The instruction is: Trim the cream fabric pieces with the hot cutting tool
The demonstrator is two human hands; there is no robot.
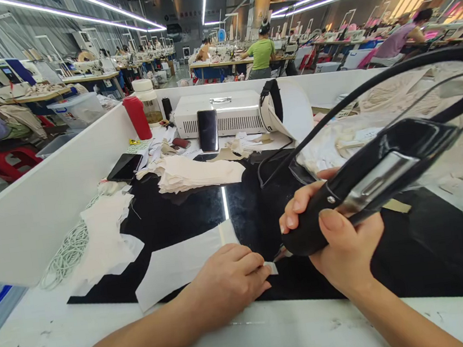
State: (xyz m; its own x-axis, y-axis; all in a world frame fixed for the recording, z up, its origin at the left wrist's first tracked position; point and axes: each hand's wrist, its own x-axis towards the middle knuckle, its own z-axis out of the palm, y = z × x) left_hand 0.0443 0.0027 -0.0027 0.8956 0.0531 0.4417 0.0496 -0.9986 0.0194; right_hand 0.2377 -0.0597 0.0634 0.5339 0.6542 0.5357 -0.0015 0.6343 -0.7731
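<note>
My left hand (233, 278) presses down on a white fabric piece (183, 259) that lies on the black mat, fingers bent and close together. A small pale corner of material shows just beyond its fingertips; whether it belongs to the same piece I cannot tell. My right hand (345, 244) is wrapped round a black corded hand tool (356, 185) with a metal lever along its side. The tool's metal tip points down and left, close to that pale corner. Behind them, a stack of cream fabric pieces (201, 172) lies on the mat.
More white fabric pieces (103, 236) lie at left beside a pale green cord bundle (69, 252). At the back are a white vented box (224, 117), a phone (208, 131) and a red cup (137, 119). A thick black cable (357, 88) arches overhead at right. People sit at sewing tables beyond.
</note>
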